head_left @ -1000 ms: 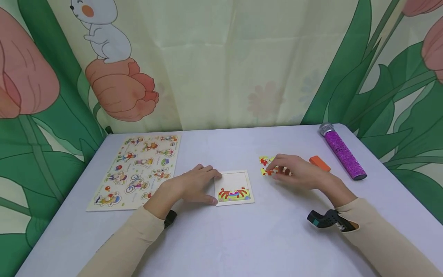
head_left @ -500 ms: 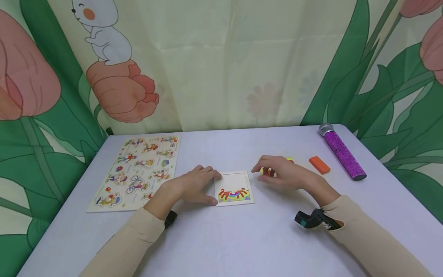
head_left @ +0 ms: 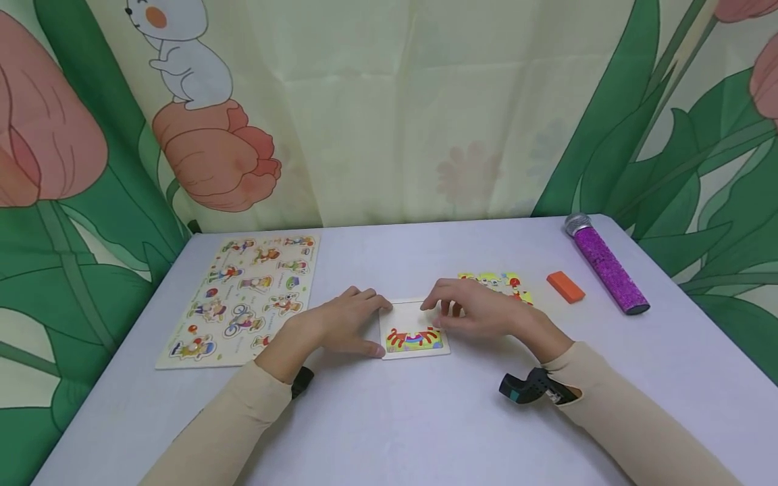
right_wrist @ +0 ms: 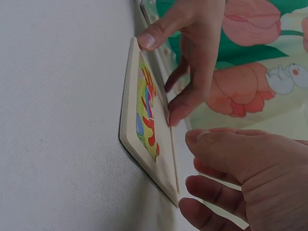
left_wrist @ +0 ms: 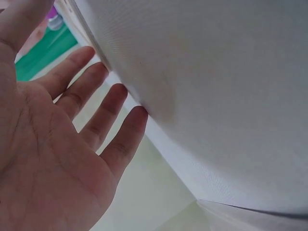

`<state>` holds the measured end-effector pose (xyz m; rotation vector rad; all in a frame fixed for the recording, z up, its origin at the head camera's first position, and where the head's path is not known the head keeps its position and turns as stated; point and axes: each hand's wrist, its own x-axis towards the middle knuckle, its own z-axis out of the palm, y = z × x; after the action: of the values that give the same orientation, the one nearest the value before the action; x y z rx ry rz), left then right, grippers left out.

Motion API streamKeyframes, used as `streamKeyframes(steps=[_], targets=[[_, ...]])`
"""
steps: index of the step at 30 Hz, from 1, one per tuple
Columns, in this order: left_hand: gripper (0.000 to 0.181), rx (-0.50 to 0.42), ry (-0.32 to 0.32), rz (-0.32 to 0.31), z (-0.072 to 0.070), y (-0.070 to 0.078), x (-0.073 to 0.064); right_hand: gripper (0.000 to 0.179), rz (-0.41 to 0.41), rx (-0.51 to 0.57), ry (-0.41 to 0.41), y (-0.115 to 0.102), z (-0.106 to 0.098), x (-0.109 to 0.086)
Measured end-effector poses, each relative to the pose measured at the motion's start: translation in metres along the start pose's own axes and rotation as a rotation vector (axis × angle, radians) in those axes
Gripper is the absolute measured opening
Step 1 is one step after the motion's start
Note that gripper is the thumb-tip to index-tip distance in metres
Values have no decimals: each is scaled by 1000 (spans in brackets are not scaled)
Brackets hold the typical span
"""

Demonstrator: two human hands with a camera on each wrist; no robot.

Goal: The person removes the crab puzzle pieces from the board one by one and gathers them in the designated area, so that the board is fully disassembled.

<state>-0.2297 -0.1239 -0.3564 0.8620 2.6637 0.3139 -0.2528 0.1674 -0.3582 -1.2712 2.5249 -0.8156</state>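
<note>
A small white puzzle frame (head_left: 404,316) lies on the table, with colourful picture pieces (head_left: 416,340) along its near side. My left hand (head_left: 349,322) rests at the frame's left side. Its thumb (right_wrist: 149,41) touches the near corner and its index fingertip (right_wrist: 177,117) the far edge. In the left wrist view, the left fingers (left_wrist: 98,127) are nearly straight. Over the frame's right part hovers my right hand (head_left: 477,310), fingers loosely bent, and nothing shows between thumb (right_wrist: 204,144) and fingertips. Behind it lie red, yellow and green puzzle pieces (head_left: 519,291), partly hidden.
A large picture board (head_left: 240,300) with cartoon figures lies at the left. To the right are an orange block (head_left: 565,287) and a purple glitter microphone (head_left: 608,266). A flower-print curtain (head_left: 389,135) stands behind the white table (head_left: 395,418).
My right hand has moved left from the loose puzzle pieces to over the frame, uncovering some of those pieces and the orange block. My left hand stays at the frame.
</note>
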Motion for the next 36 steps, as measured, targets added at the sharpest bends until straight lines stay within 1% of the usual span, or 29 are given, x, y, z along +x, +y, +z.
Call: streamKeyframes(steps=[7, 11, 19, 24, 28, 36], targets=[[76, 17, -4, -4, -1, 1, 0, 25, 7, 15, -28, -3, 3, 3], [77, 12, -5, -10, -1, 0, 1, 28, 12, 19, -50, -4, 4, 2], [77, 14, -5, -6, -1, 0, 1, 43, 81, 47, -106, -6, 9, 1], [77, 5, -4, -17, -1, 0, 1, 45, 109, 63, -133, -7, 12, 2], [77, -1, -1, -18, 1, -1, 2, 43, 120, 50, -162, -8, 14, 4], [77, 4, 2, -13, 1, -1, 2, 41, 131, 48, -145, -8, 16, 3]])
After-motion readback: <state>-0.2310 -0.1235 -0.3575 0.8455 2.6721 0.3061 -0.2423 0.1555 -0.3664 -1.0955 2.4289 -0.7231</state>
